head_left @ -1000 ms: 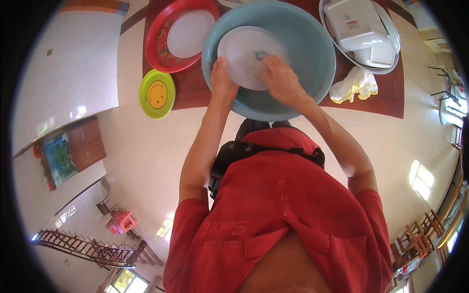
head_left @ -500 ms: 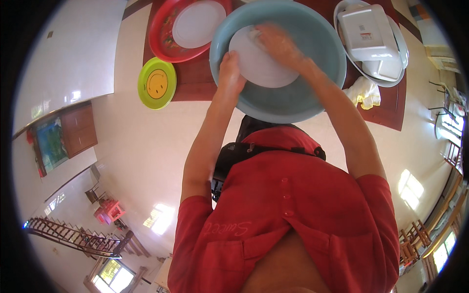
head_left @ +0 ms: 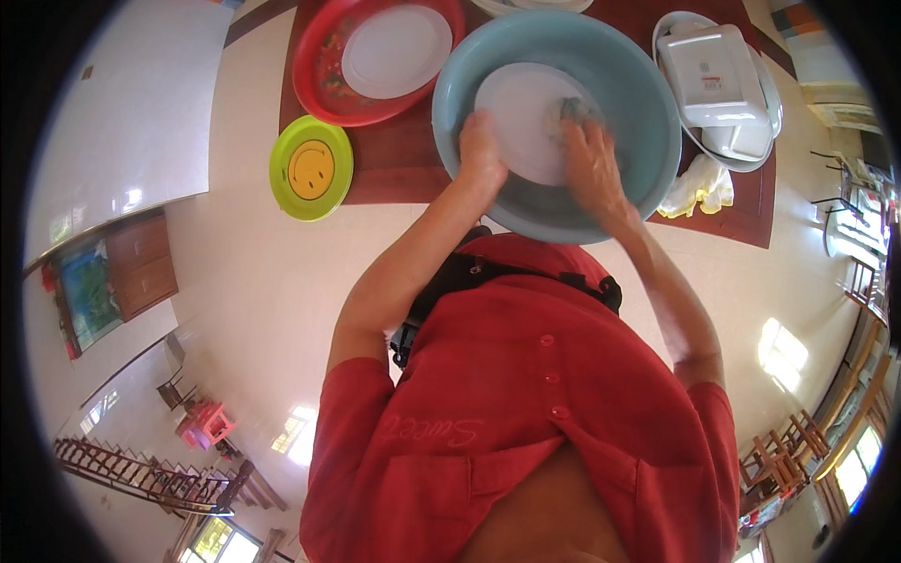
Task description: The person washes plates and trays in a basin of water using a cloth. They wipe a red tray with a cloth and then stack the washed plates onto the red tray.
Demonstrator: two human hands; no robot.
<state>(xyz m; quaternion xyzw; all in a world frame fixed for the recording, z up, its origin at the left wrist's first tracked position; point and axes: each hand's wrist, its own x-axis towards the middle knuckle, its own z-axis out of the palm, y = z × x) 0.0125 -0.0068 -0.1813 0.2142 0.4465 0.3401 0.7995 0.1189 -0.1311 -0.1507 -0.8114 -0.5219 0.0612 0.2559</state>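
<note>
A round white plate (head_left: 521, 127) is tilted inside a large blue-grey basin (head_left: 648, 113). My left hand (head_left: 481, 155) grips the plate's left edge, thumb over the rim. On the plate's right side, my right hand (head_left: 591, 171) presses a small, pale greyish cloth (head_left: 569, 111) against the surface. The cloth is crumpled, partly covered by my fingers and slightly blurred.
The basin stands on a dark red table (head_left: 394, 183). To its left are a red tray (head_left: 319, 89) bearing a white plate (head_left: 397, 52), and a green smiley plate (head_left: 338, 178). At right, white dishes (head_left: 710, 75) are stacked beside a white-and-yellow cloth (head_left: 699, 188).
My right hand has moved from the plate's upper part to its right side with the cloth. My left hand stays on the plate's left edge. The whole view has shifted slightly.
</note>
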